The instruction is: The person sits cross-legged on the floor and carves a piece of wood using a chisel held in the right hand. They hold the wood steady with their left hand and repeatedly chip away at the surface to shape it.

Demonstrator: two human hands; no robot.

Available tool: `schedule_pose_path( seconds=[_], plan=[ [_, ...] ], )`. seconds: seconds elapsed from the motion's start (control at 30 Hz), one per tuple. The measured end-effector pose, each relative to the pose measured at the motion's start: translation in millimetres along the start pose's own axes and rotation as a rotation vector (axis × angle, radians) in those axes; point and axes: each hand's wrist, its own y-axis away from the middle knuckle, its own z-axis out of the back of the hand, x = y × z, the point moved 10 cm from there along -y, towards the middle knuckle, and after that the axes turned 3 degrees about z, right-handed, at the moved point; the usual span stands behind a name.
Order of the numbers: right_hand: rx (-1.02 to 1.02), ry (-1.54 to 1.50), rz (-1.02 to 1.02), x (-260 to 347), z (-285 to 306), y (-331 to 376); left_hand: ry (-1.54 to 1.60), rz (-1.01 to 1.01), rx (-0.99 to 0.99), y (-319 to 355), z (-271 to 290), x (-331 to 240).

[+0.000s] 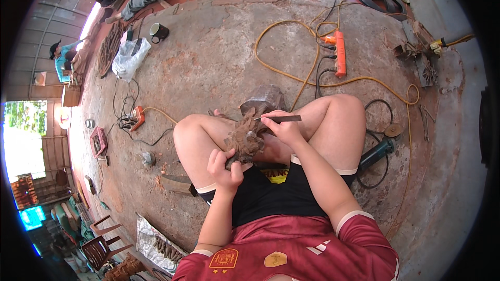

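Red shirt [291, 250] closest to me, and both hands busy over my lap.

My left hand [225, 165] is clenched round the lower end of a brown wood carving [246, 136], which stands tilted between my knees, rising above that hand. My right hand [284, 127] pinches a flat metal file [284, 118], its tip resting on the carving's top. A yellow cable [291, 73] loops across the floor beyond; a grinder [377, 151] lies just right of my knee.

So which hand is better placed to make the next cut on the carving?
Probably the right hand: it grips the chisel with the tip at the carving. The left hand holds the carving from below.
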Motion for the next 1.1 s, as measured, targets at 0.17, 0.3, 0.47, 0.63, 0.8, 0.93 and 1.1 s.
schedule_pose_path(
  seconds=[0.17, 0.3, 0.47, 0.63, 0.8, 0.93, 1.1],
  plan=[
    [-0.025, -0.023, -0.045, -0.7, 1.0, 2.2, 0.001, -0.003, -0.005, -0.5, 0.4, -1.0],
    [-0.029, 0.042, 0.019, -2.4, 1.0, 1.3, 0.0, 0.002, -0.001, -0.5, 0.2, -0.1],
    [-0.04, -0.041, -0.051, -10.9, -0.2, 1.4, 0.006, 0.004, 0.012, -0.4, -0.4, 0.2],
    [-0.047, -0.09, -0.185, -21.0, 2.3, 4.2, -0.023, -0.033, 0.047, 0.7, -1.4, -3.9],
    [-0.049, -0.116, -0.169, -22.6, 5.1, 2.9, -0.039, -0.063, 0.054, 2.4, -3.9, -9.1],
    [-0.023, -0.1, -0.165, -24.0, 5.8, 2.4, -0.041, -0.087, 0.05, 2.5, -4.9, -14.6],
    [-0.017, -0.122, -0.177, -21.1, 5.8, 2.4, -0.042, -0.096, 0.05, 2.7, -5.1, -14.1]
  ],
)
